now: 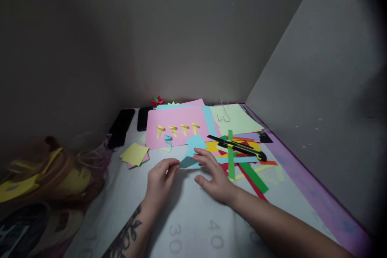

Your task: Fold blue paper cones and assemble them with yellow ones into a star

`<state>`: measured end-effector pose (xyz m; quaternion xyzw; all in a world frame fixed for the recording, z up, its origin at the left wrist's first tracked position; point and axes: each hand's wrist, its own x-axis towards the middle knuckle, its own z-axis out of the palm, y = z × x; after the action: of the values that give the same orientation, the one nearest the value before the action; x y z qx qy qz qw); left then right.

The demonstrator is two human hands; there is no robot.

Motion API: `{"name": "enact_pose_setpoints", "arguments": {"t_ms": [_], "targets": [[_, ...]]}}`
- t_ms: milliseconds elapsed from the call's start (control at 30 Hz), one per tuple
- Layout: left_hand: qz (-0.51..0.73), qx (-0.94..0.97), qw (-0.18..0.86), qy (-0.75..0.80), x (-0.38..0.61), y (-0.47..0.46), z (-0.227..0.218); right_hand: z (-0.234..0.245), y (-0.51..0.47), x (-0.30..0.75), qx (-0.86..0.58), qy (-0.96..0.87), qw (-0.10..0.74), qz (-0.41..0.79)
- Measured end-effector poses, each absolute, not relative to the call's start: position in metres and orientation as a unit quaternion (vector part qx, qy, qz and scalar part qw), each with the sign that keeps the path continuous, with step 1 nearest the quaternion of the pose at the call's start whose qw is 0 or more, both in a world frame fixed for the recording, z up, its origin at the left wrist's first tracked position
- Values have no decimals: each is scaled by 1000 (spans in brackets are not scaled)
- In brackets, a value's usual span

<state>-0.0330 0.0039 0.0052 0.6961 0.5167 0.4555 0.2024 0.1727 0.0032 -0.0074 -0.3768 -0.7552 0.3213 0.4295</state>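
Note:
My left hand (160, 181) pinches the left corner of a light blue paper square (193, 149) that lies on the white cutting mat (187, 225). My right hand (213, 175) rests on the same blue paper with fingers stretched flat, pressing its lower right part. The paper's near edge looks partly folded. Just behind it, several small yellow folded pieces (178, 130) sit in a row on a pink sheet (178, 125), with a small blue folded piece (168, 140) below them.
A yellow-and-black utility knife (242, 148) lies on red, green and yellow paper strips (244, 169) at the right. Yellow squares (134, 154) lie left, two dark phones (121, 127) behind. A pale green sheet (232, 119) and walls close the back and right.

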Motion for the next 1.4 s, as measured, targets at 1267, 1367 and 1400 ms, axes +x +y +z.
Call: {"name": "enact_pose_setpoints", "arguments": {"t_ms": [1267, 1367, 1400], "targets": [[481, 278, 641, 529, -15, 11, 14, -2, 19, 169, -326, -865, 377, 58], [453, 331, 629, 538, -18, 12, 12, -4, 20, 174, -281, -882, 368, 92], [443, 364, 608, 549, -21, 13, 10, -5, 20, 176, -271, -888, 356, 108]]}}
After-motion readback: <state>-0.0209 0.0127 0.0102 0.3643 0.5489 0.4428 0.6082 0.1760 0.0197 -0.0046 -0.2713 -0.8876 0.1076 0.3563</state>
